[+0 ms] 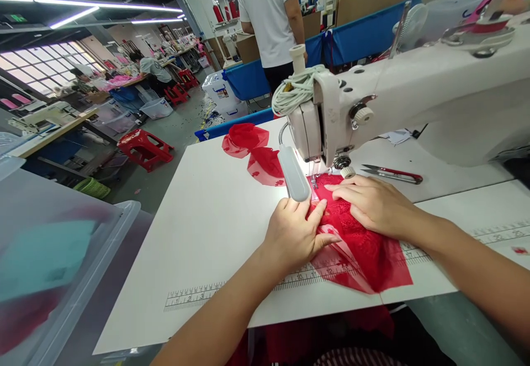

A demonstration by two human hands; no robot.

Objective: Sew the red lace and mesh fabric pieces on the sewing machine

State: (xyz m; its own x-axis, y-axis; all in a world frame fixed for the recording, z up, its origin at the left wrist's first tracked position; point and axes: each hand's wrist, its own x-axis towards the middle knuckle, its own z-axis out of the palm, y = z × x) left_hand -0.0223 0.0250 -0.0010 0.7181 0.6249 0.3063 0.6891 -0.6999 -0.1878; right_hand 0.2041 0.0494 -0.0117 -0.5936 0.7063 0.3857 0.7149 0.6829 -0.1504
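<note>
Sheer red lace fabric [360,244] lies under the needle and presser foot of a white sewing machine [397,101], its lower corner spread over the table's printed ruler. My left hand [296,231] rests on the fabric's left edge just in front of the foot, fingers and thumb spread. My right hand [372,203] lies flat on the lace to the right of the needle, fingers stretched out. A grey lamp head [293,174] on a bent stem stands beside the needle and hides part of my left fingertips.
Two red fabric pieces [245,139] lie behind the lamp. Red-handled thread snips [391,174] rest right of the needle, below the machine arm. A clear plastic bin [120,228] stands off the table's left edge. A person in a white shirt [269,18] stands beyond the table.
</note>
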